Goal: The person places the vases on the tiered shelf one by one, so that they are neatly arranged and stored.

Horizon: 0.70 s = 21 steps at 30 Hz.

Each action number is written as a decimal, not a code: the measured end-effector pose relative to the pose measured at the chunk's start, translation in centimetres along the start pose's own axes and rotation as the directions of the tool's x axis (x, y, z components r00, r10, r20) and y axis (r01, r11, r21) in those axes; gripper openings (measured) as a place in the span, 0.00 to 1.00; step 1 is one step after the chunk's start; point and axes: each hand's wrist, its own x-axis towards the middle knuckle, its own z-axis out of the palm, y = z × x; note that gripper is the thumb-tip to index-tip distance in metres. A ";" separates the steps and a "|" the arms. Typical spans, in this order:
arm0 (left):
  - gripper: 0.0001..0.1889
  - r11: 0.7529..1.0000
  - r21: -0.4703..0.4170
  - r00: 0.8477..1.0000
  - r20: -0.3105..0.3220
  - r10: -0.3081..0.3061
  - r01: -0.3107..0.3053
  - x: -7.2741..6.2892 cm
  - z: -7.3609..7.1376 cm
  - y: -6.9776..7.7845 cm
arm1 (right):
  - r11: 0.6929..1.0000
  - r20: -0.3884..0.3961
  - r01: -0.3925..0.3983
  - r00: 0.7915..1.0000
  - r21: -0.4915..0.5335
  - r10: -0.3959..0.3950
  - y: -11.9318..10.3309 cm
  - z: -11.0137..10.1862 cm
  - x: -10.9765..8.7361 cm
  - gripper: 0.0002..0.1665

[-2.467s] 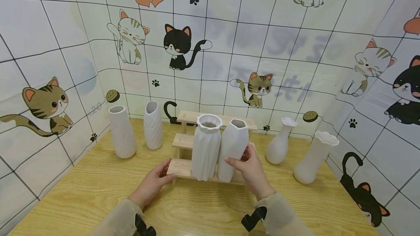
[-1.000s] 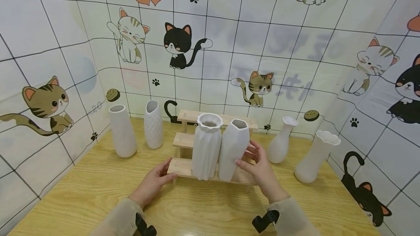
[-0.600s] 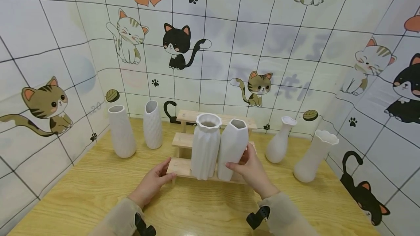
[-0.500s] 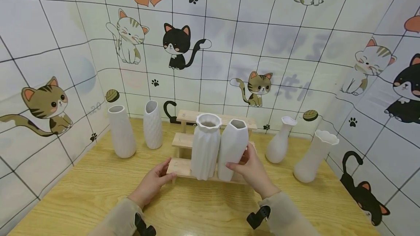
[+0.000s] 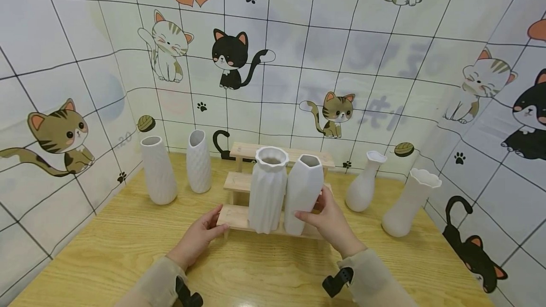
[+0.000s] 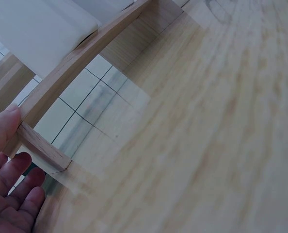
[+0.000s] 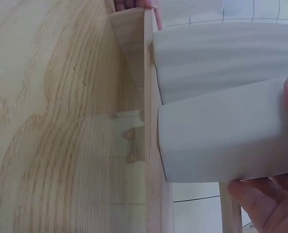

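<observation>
A small three-step wooden stand (image 5: 235,215) is in the middle of the table. My left hand (image 5: 197,240) holds the left end of its lowest step, thumb at the front edge; in the left wrist view the left fingers (image 6: 25,189) curl beside the stand's leg. On that lowest step, a white fluted vase with a ruffled rim (image 5: 268,198) stands beside a white faceted vase (image 5: 304,188), which leans slightly right. My right hand (image 5: 332,226) grips the faceted vase from the right, thumb on its front and fingers behind. The right wrist view shows the faceted vase's base (image 7: 183,145) on the step.
At the left rear stand a tall white vase (image 5: 159,172) and a white diamond-textured vase (image 5: 199,162). To the right are a narrow-necked white vase (image 5: 362,188) and a wavy-rimmed white vase (image 5: 407,205). A cat-print cloth (image 5: 290,51) lines the walls behind the wooden table (image 5: 256,278).
One second ago my right hand was spread farther right, its thumb near the faceted vase's edge; it has come back left around the vase. My left hand and both vases stay in place.
</observation>
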 end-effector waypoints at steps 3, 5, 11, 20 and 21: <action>0.40 1.000 -0.011 1.000 -0.003 -0.001 0.001 -0.1 0.1 0.1 | 1.000 0.008 -0.010 1.000 0.012 0.010 0.0 -0.1 0.0 0.51; 0.40 1.000 -0.018 1.000 -0.007 -0.006 0.006 -0.1 0.1 0.2 | 0.999 0.012 -0.016 1.000 0.029 0.016 0.0 -0.2 -0.1 0.51; 0.40 1.000 -0.020 1.000 -0.014 -0.018 0.018 -0.1 0.2 0.2 | 0.998 0.040 0.017 0.999 0.058 -0.019 0.3 -1.6 -0.6 0.47; 0.40 1.000 -0.020 1.000 -0.011 -0.018 0.018 -0.1 0.1 0.3 | 0.998 -0.151 -0.023 0.988 -0.054 0.015 1.4 -5.6 -1.7 0.39; 0.40 1.000 -0.020 1.000 -0.011 -0.017 0.017 -0.1 0.1 0.3 | 0.997 -0.198 -0.040 0.980 -0.068 0.026 1.6 -6.1 -1.7 0.39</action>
